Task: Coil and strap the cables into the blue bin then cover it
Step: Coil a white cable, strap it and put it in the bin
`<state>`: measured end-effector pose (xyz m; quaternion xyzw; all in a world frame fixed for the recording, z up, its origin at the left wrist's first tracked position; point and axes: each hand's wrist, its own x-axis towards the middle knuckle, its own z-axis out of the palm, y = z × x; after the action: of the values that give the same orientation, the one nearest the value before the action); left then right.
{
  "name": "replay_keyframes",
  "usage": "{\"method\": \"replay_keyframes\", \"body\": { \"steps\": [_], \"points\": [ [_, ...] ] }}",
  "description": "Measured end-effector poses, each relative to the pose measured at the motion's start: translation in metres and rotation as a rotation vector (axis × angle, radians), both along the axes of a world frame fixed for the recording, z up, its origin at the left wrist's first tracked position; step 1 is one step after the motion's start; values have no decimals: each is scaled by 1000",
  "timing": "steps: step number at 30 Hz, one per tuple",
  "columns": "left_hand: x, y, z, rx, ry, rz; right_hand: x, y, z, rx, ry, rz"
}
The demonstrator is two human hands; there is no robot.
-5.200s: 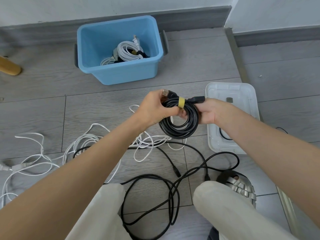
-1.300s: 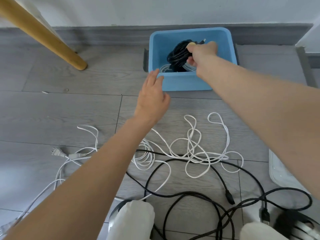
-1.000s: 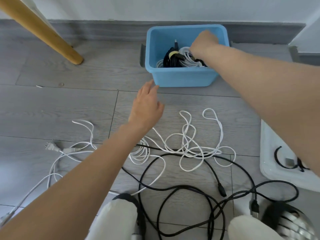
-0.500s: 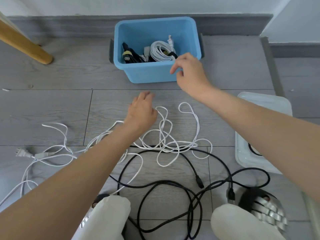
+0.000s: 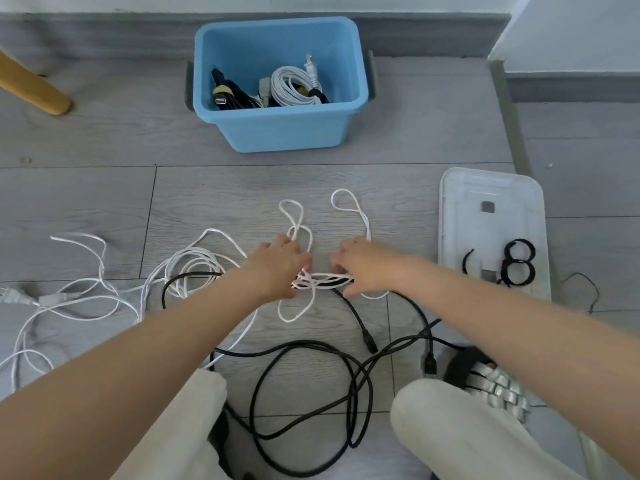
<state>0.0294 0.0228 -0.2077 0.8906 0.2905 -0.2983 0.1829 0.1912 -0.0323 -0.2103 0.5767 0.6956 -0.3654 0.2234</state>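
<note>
The blue bin (image 5: 284, 133) stands open on the floor near the wall, holding a coiled black cable with a yellow strap (image 5: 228, 95) and a coiled white cable (image 5: 291, 86). A tangled thin white cable (image 5: 298, 216) lies on the floor in front of it. My left hand (image 5: 277, 268) and my right hand (image 5: 363, 268) both grip its bunched loops from either side. The translucent white lid (image 5: 491, 188) lies to the right, with black straps (image 5: 517, 263) on it.
A loose black cable (image 5: 311, 375) sprawls between my knees. A second white cable with a plug (image 5: 14, 296) trails off to the left. A wooden leg (image 5: 31, 88) stands at the far left. My sandal (image 5: 491, 382) is at the lower right.
The strapped black coil went into the bin and my right hand let it go. Both hands then came down onto the tangled white cable and took hold of it.
</note>
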Motion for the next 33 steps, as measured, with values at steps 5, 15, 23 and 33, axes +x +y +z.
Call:
{"method": "replay_keyframes", "body": {
  "steps": [5, 15, 23, 33],
  "points": [
    [2, 14, 8, 294, 8, -28, 0, 13, 5, 191, 44, -190],
    [-2, 87, 123, 119, -182, 233, 19, 79, 159, 374, 744, -869],
    [-7, 52, 284, -68, -636, 598, -16, 53, 303, 350, 1055, -885],
    [-47, -27, 370, -317, -954, 840, -73, 1, 524, 1151, 1270, -1114]
  ]
}}
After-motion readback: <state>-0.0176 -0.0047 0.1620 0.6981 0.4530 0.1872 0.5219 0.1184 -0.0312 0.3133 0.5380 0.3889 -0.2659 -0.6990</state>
